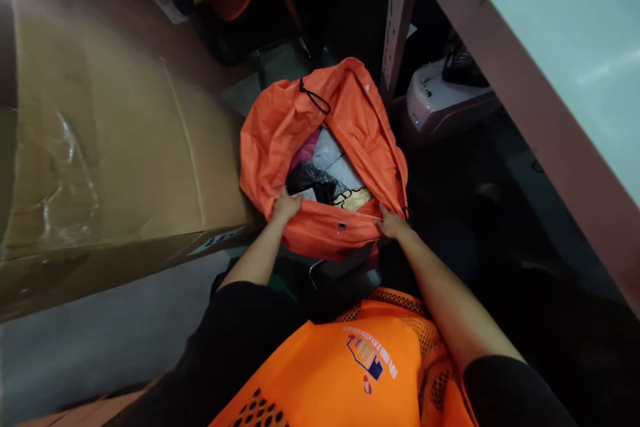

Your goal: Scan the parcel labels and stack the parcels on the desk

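Orange fabric bag (280,133) stands open on the floor, between a large cardboard box (100,167) on my left and the perforated metal leg (397,20) of a table (550,80) on my right. I note my left hand (286,205) clamped on the near rim of the bag at its left end, and my right hand (391,221) clamped on the same rim at its right end; the two hands are well apart, with a metal eyelet (342,225) on the rim between them. Inside the mouth I see wrapped parcels (333,160), white, black and pink. A black drawstring (315,99) lies across the far rim. The table has a pale top with a reddish-brown edge. Under it sits a white appliance (430,103) showing a small blue light. The floor (100,340) by the box is bare grey; beneath the table it is too dark to judge. Clear tape wrinkles on the box's side. An orange mesh vest (350,373) fills the lower edge of the view.
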`<control>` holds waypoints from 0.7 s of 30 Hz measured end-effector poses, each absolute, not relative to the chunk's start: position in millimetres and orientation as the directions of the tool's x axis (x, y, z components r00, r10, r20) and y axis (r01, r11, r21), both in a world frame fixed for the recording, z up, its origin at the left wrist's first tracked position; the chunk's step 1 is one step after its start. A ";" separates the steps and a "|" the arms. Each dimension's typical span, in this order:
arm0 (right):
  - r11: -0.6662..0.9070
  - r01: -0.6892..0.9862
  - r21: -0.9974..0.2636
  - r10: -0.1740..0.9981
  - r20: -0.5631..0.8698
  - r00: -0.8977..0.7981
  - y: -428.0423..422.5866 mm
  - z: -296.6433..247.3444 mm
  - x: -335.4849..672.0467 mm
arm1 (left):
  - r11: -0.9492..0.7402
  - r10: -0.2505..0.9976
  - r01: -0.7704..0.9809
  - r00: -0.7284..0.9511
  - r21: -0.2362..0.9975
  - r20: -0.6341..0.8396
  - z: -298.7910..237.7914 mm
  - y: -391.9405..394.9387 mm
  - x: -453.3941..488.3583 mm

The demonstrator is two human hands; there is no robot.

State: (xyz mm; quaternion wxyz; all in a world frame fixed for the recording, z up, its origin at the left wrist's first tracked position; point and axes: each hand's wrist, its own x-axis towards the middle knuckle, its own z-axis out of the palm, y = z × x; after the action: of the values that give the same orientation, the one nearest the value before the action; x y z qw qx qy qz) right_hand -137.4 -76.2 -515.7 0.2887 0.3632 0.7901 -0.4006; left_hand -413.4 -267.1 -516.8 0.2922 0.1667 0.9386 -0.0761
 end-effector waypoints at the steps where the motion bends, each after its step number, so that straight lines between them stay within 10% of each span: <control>1: 0.412 0.832 -0.372 0.341 -0.784 -0.519 -73.5 -523.4 -135.5 | 0.940 0.205 0.322 -0.799 -0.114 -0.565 -513.3 -283.6 -417.6; 6: 0.444 0.860 -0.250 0.289 -0.869 -0.402 -75.3 -541.1 -141.0 | 0.881 0.134 0.376 -0.782 -0.288 -0.609 -515.6 -305.2 -406.9; 13: 0.481 0.864 -0.147 0.297 -0.900 -0.319 -80.1 -536.4 -150.7 | 0.551 0.653 0.834 -0.406 0.034 -0.640 -568.2 -190.4 -405.3; 21: 0.402 0.906 -0.129 0.378 -0.878 -0.293 -76.0 -520.1 -139.1 | 0.277 0.655 0.941 -0.038 0.194 -0.755 -625.3 -173.2 -402.3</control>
State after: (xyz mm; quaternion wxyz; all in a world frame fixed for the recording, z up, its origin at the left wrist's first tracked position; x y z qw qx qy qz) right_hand -139.1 -76.0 -520.1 0.4026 0.4374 0.7342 -0.3278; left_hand -402.3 -173.2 -625.3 0.3915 0.5726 0.6967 -0.1828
